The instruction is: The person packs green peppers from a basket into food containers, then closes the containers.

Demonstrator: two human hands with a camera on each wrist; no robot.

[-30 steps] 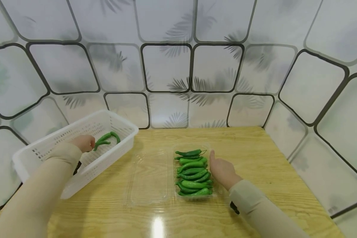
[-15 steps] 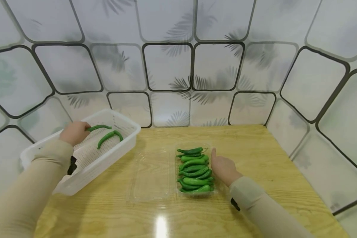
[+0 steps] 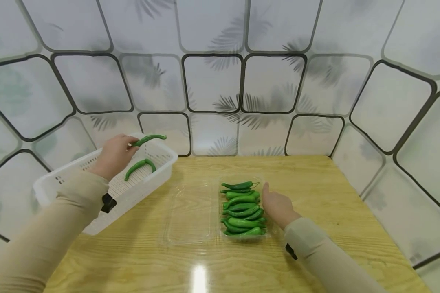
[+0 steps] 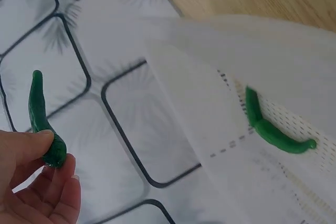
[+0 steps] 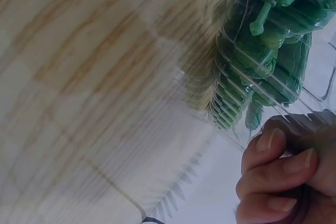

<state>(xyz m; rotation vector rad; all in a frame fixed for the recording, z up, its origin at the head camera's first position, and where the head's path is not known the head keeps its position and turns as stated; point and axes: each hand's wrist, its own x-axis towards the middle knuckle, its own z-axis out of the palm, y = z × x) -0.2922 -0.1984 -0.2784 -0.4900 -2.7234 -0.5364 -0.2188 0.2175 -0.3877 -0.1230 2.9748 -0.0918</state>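
Note:
A green chili pepper (image 3: 149, 139) is pinched between the thumb and fingers of my left hand (image 3: 113, 156), raised over the white perforated basket (image 3: 143, 191). In the left wrist view the same pepper (image 4: 38, 100) points up from the fingertips. Two more green peppers (image 3: 140, 166) lie end to end on the basket's floor. My right hand (image 3: 278, 207) holds the right side of a clear plastic container (image 3: 223, 203), its thumb along the rim. Curled fingers (image 5: 268, 177) show against the clear wall in the right wrist view. Several green peppers (image 3: 242, 200) lie stacked crosswise in the container.
A clear plastic lid (image 3: 188, 215) lies flat on the wooden table (image 3: 308, 175), joining the container's left side. Behind the table rises a patterned wall covering (image 3: 212, 81). The basket stands at the table's left, its long sides slanting.
My left hand has picked a pepper off the basket's floor and lifted it up and to the right. The right hand stays at the container. The view has shifted slightly left.

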